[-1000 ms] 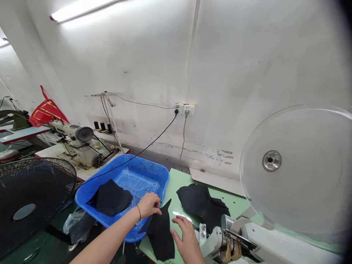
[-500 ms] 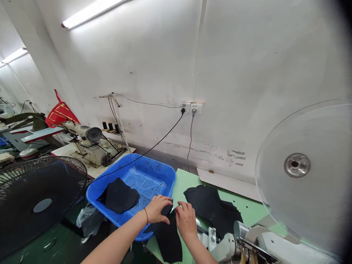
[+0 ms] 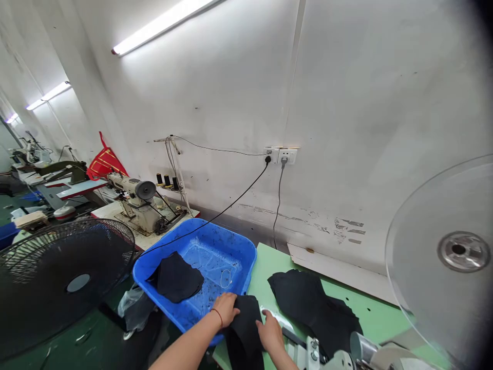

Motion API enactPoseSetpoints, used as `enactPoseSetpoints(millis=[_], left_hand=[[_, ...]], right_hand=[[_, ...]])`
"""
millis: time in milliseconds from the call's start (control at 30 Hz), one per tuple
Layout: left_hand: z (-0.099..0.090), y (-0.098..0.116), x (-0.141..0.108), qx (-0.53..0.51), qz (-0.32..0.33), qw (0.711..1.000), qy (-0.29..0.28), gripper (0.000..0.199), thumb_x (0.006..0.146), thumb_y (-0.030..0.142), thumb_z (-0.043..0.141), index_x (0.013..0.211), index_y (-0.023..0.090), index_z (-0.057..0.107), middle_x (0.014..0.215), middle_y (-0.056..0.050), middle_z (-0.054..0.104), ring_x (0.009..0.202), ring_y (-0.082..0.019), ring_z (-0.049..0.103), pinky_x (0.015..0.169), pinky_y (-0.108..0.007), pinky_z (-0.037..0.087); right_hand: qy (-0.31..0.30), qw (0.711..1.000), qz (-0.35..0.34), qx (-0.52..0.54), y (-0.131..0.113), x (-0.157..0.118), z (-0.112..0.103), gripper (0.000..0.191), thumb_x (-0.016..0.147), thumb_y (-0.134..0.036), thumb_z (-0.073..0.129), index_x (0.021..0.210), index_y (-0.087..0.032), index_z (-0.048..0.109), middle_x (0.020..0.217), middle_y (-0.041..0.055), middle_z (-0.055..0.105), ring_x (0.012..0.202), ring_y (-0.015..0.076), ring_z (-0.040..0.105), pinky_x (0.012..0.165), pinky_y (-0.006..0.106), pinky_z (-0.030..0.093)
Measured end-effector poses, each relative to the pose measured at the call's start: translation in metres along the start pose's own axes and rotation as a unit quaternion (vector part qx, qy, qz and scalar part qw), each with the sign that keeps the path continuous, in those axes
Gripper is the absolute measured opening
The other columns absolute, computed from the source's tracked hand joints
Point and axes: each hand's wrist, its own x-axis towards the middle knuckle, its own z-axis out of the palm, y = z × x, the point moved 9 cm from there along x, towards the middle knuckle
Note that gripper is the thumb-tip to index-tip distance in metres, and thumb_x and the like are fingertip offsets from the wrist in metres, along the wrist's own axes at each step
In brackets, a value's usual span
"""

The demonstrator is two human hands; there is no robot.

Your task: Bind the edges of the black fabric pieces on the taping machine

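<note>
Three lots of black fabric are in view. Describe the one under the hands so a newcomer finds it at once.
Start at the blue tub left of the green table. At the table's near-left corner, against the tub's rim, lies the single black fabric piece, spilling over the table's front edge. Unlike the piece inside the tub or the pile further right, it has the left hand and right hand pressed on it.

- Pretty bright overall, fluorescent tube (image 3: pixel 165 23) up top washes the white wall (image 3: pixel 346 103) with glare.
- More tubes (image 3: pixel 48 95) glow far left.
- Shadows are soft, darkest near the floor bottom left.
- Wide-angle bend at the edges, black vignette on the right.
- Clear disc (image 3: pixel 442 257) looks hazy.
</note>
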Motion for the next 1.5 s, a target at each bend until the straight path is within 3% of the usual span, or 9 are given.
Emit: enactPoseSetpoints(millis=[167, 300, 500, 733, 867, 1000, 1133, 1333, 1500], left_hand=[[0.014, -0.004, 0.016, -0.026, -0.037, 0.999, 0.005, 0.053, 0.065, 0.033, 0.07, 0.114, 0.021, 0.055, 0.117, -0.01, 0.057, 0.112, -0.032, 0.049, 0.093, -0.046, 0.037], [-0.007, -0.008, 0.019, -0.04, -0.03, 0.998, 0.029, 0.05, 0.061, 0.035, 0.073, 0.107, 0.024, 0.057, 0.114, -0.006, 0.056, 0.113, -0.028, 0.048, 0.092, -0.039, 0.036], [-0.057, -0.072, -0.01, -0.053, -0.092, 0.991, 0.084, 0.044, 0.065, 0.031, 0.069, 0.105, 0.024, 0.052, 0.109, -0.003, 0.056, 0.105, -0.021, 0.051, 0.083, -0.03, 0.037], [-0.059, -0.115, -0.035, -0.094, -0.197, 0.97, 0.109, 0.032, 0.058, 0.017, 0.068, 0.086, 0.019, 0.052, 0.095, -0.004, 0.058, 0.096, -0.023, 0.055, 0.076, -0.03, 0.038], [-0.067, -0.092, -0.034, -0.182, -0.138, 0.967, 0.111, 0.015, 0.06, 0.007, 0.056, 0.065, 0.018, 0.046, 0.084, -0.002, 0.06, 0.095, -0.023, 0.055, 0.079, -0.031, 0.037], [-0.079, -0.048, -0.042, -0.315, -0.006, 0.947, 0.064, 0.017, 0.058, 0.003, 0.05, 0.065, 0.018, 0.045, 0.082, 0.001, 0.064, 0.084, -0.016, 0.058, 0.075, -0.026, 0.041], [-0.091, -0.034, -0.059, -0.409, 0.032, 0.91, 0.06, 0.03, 0.06, 0.006, 0.048, 0.088, 0.018, 0.048, 0.088, -0.001, 0.064, 0.084, -0.016, 0.059, 0.074, -0.026, 0.043], [-0.073, -0.043, -0.096, -0.443, -0.008, 0.897, 0.001, 0.043, 0.06, 0.02, 0.062, 0.102, 0.016, 0.052, 0.093, -0.007, 0.064, 0.089, -0.026, 0.061, 0.076, -0.037, 0.047], [-0.098, 0.048, -0.137, -0.245, 0.159, 0.956, 0.028, 0.107, 0.047, 0.041, 0.082, 0.139, 0.021, 0.03, 0.138, -0.016, 0.04, 0.13, -0.036, 0.028, 0.108, -0.051, 0.015]], right_hand=[[-0.008, 0.998, -0.031, 0.049, 0.006, -0.013, 0.012, 0.023, 0.078, -0.016, 0.062, 0.101, -0.014, 0.06, 0.1, 0.0058, 0.067, 0.095, 0.0202, 0.061, 0.087, 0.041, 0.048], [-0.003, 0.997, -0.031, 0.073, 0.016, -0.02, 0.001, 0.021, 0.078, -0.017, 0.056, 0.098, -0.014, 0.061, 0.098, 0.0087, 0.068, 0.095, 0.0214, 0.062, 0.085, 0.039, 0.048], [0.0, 0.994, -0.037, 0.103, 0.019, -0.025, -0.015, 0.029, 0.076, -0.029, 0.045, 0.095, -0.016, 0.063, 0.101, 0.0138, 0.068, 0.095, 0.0269, 0.063, 0.084, 0.038, 0.048], [-0.019, 0.991, -0.079, 0.11, -0.02, -0.033, -0.003, 0.026, 0.073, -0.029, 0.047, 0.09, -0.018, 0.063, 0.093, 0.0111, 0.07, 0.092, 0.0257, 0.064, 0.083, 0.035, 0.049], [-0.015, 0.988, -0.118, 0.094, -0.052, -0.033, -0.014, 0.037, 0.075, -0.028, 0.045, 0.105, -0.013, 0.06, 0.107, 0.0147, 0.065, 0.104, 0.0273, 0.059, 0.092, 0.038, 0.045], [-0.008, 0.983, -0.165, 0.08, -0.086, -0.023, -0.036, 0.054, 0.072, -0.022, 0.048, 0.125, -0.014, 0.046, 0.142, 0.014, 0.038, 0.133, 0.0276, 0.029, 0.109, 0.042, 0.024], [-0.078, 0.974, -0.202, 0.069, -0.11, -0.025, -0.046, 0.012, 0.074, -0.026, 0.053, 0.078, -0.022, 0.064, 0.101, 0.0062, 0.068, 0.115, 0.0281, 0.052, 0.103, 0.042, 0.031], [-0.119, 0.964, -0.237, 0.025, -0.124, -0.076, -0.077, 0.023, 0.084, -0.037, 0.046, 0.069, -0.022, 0.055, 0.069, 0.0005, 0.063, 0.068, 0.0189, 0.058, 0.074, 0.033, 0.042], [-0.187, 0.944, -0.271, -0.015, -0.148, -0.124, -0.099, 0.013, 0.077, -0.024, 0.052, 0.068, -0.022, 0.061, 0.067, 0.0016, 0.065, 0.066, 0.02, 0.059, 0.061, 0.029, 0.038]])
